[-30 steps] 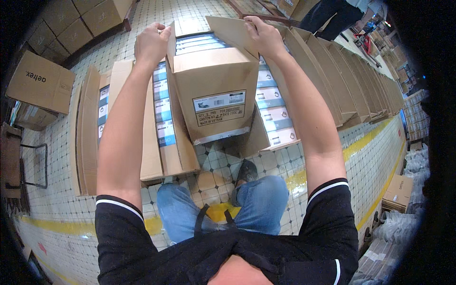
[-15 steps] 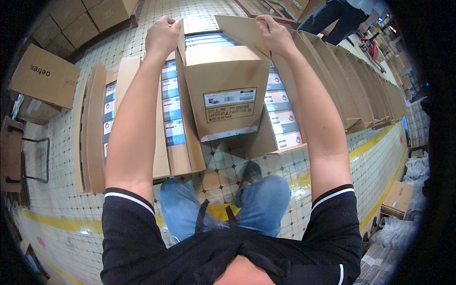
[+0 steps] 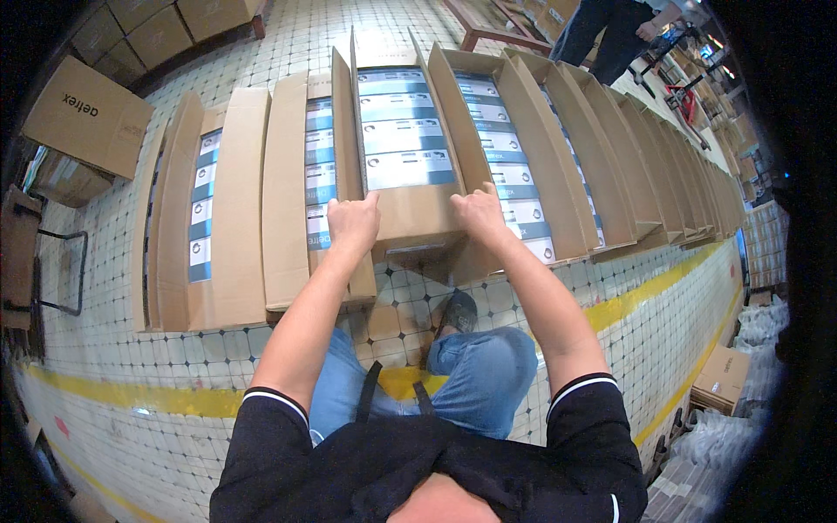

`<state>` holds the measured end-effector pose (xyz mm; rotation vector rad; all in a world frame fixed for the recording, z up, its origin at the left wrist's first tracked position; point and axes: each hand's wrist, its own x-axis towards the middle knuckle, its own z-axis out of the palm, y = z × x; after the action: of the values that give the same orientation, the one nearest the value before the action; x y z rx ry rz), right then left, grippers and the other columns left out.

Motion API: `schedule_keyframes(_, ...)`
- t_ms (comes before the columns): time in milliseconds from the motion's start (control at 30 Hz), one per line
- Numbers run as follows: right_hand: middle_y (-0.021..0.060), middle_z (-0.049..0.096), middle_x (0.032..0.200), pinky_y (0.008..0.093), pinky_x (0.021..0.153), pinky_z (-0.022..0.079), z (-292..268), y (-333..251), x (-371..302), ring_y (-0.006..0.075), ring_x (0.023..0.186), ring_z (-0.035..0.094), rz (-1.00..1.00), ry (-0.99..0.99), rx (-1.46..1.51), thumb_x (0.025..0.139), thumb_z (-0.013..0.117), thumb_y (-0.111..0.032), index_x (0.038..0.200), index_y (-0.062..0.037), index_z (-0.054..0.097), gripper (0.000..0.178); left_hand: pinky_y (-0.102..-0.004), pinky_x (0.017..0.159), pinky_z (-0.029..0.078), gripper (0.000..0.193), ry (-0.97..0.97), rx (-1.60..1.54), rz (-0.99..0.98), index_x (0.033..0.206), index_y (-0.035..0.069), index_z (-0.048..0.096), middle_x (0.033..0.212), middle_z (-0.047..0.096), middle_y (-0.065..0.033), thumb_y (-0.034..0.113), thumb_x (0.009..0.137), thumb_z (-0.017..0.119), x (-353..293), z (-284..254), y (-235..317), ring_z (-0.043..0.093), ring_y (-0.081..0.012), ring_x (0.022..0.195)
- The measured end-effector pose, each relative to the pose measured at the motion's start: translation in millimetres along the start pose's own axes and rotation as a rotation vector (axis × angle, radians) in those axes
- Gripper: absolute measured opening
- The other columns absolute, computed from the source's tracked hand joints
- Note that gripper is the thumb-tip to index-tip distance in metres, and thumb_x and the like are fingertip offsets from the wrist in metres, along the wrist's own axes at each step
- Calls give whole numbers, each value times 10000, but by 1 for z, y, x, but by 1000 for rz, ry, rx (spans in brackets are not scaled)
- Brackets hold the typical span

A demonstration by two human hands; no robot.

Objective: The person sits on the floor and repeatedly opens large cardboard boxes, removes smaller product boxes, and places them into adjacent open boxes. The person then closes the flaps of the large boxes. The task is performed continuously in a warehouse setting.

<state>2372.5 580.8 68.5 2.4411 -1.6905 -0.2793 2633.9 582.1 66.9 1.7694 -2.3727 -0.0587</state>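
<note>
An open cardboard carton (image 3: 420, 212) stands in front of me, its long side flaps raised. Inside lies a row of white and blue shoe boxes (image 3: 405, 166). At its near left corner, my left hand (image 3: 355, 222) is closed on the left flap, thumb along the cardboard. My right hand (image 3: 480, 215) is curled at the near right corner, closed on the right flap. The fingertips of both hands are partly hidden.
More open cartons (image 3: 240, 200) with shoe boxes flank this one, continuing right in a long row (image 3: 645, 166). A closed carton (image 3: 87, 118) sits at far left. Another person (image 3: 602, 35) stands at far right. A yellow line (image 3: 174, 401) crosses the tiled floor.
Both hands have come from the carton's far end to its near corners. The carton's labelled near end no longer faces me, its side flaps stand up and the shoe boxes show.
</note>
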Motion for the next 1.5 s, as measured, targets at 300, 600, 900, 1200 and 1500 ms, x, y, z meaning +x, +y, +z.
schedule_keyframes(300, 100, 685, 713, 462, 1044, 370, -21, 31, -40, 270, 793, 692, -74, 10, 156, 790, 668, -158, 999, -206, 709, 218, -455, 791, 430, 233, -70, 10, 126, 1104, 168, 676, 715, 690, -161, 229, 919, 548, -31, -23, -8, 678, -291, 667)
schedule_keyframes(600, 186, 566, 1210, 448, 1025, 412, -45, -49, -79, 324, 1161, 548, 27, 403, 294, 857, 662, -268, 1222, -81, 619, 412, -534, 1000, 432, 507, 235, -214, -174, 1358, 82, 508, 1368, 415, -290, 307, 910, 589, -19, -32, 25, 606, -433, 1071)
schedule_keyframes(900, 185, 605, 996, 454, 822, 486, -12, -88, -24, 352, 981, 595, -35, 79, 478, 872, 637, -459, 1082, -40, 594, 471, -495, 931, 484, 419, 3, -353, -534, 1209, 100, 630, 1372, 417, -268, 395, 923, 552, 24, -22, 7, 605, -425, 1086)
schedule_keyframes(1200, 145, 569, 882, 431, 741, 505, -90, -96, -150, 317, 868, 590, -259, -257, 592, 813, 731, -339, 943, -40, 616, 346, -478, 967, 451, 422, 16, -369, -545, 1208, 132, 642, 1428, 385, -263, 426, 916, 559, 22, -20, 6, 588, -414, 1120)
schedule_keyframes(1500, 165, 568, 1210, 419, 948, 445, -65, -30, -31, 341, 1155, 536, 89, 381, 376, 907, 637, -274, 1020, -70, 676, 236, -487, 969, 443, 434, 22, -350, -567, 1208, 149, 650, 1429, 401, -245, 450, 910, 561, 23, -16, 7, 577, -416, 1140)
